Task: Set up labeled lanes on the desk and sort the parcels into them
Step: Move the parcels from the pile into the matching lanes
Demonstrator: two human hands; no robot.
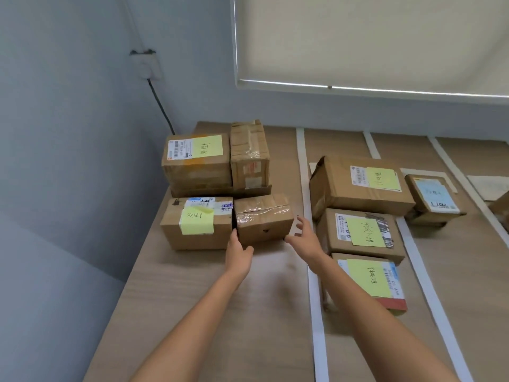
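Note:
A small cardboard parcel wrapped in clear tape (263, 217) sits on the wooden desk (264, 293) in the leftmost lane. My left hand (239, 255) touches its lower left corner, fingers slipped between it and the neighbouring parcel with a yellow note (197, 223). My right hand (304, 238) hovers open at its right side, fingers spread, just off the cardboard. Behind stand two stacked parcels, one with a yellow note (197, 161) and one taped box (249, 154). White tape strips (303, 172) divide the desk into lanes.
The second lane holds three parcels with yellow notes (358, 183), (362, 232), (371, 282). A parcel with a blue label (433, 198) sits in the third lane. The wall is on the left, with a socket and black cable (161, 106). A window blind hangs behind.

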